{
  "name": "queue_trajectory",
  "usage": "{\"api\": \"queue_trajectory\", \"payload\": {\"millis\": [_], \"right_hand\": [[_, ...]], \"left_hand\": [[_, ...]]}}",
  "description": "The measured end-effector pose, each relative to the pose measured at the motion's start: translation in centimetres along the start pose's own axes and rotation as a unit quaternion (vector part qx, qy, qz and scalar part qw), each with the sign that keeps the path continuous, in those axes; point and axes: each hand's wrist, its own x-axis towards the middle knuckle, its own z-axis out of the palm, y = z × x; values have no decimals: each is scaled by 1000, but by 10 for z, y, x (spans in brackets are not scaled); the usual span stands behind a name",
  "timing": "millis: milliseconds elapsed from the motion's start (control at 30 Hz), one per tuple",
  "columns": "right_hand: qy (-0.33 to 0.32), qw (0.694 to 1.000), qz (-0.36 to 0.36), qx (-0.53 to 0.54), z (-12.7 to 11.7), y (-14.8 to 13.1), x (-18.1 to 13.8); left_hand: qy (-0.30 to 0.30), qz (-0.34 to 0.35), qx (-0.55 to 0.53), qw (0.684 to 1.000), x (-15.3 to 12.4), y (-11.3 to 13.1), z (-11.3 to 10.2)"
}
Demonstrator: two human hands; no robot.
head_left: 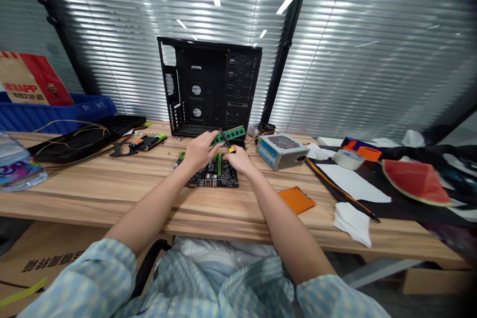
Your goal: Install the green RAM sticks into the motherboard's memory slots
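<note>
My left hand (200,150) is closed over the left end of a green RAM stick (234,133), held tilted above the motherboard (228,177). In my right hand (239,158) is a screwdriver (225,138) with a dark shaft and a yellow part by the fingers. Its shaft points up and left, crossing in front of the RAM stick; I cannot tell whether they touch. The black motherboard lies flat on the table beneath both hands, with green slots showing between them. My wrists and fingers hide parts of the board.
Behind the board stands an open black computer case (212,84). To the right are a power supply (282,151), an orange flat plate (297,199), tissues (353,223), tape (348,159) and a watermelon slice (415,181). Leftward are a blue bin (85,109) and a black panel (70,141).
</note>
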Motion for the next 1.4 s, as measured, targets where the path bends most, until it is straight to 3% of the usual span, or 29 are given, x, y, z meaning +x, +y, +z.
{"api": "queue_trajectory", "payload": {"millis": [333,1400], "right_hand": [[-5,999,0,33,0,2,1],[-4,999,10,31,-3,-8,-5]], "left_hand": [[48,-40,-24,998,3,-3,-5],[-4,-32,3,999,2,2,-5]]}}
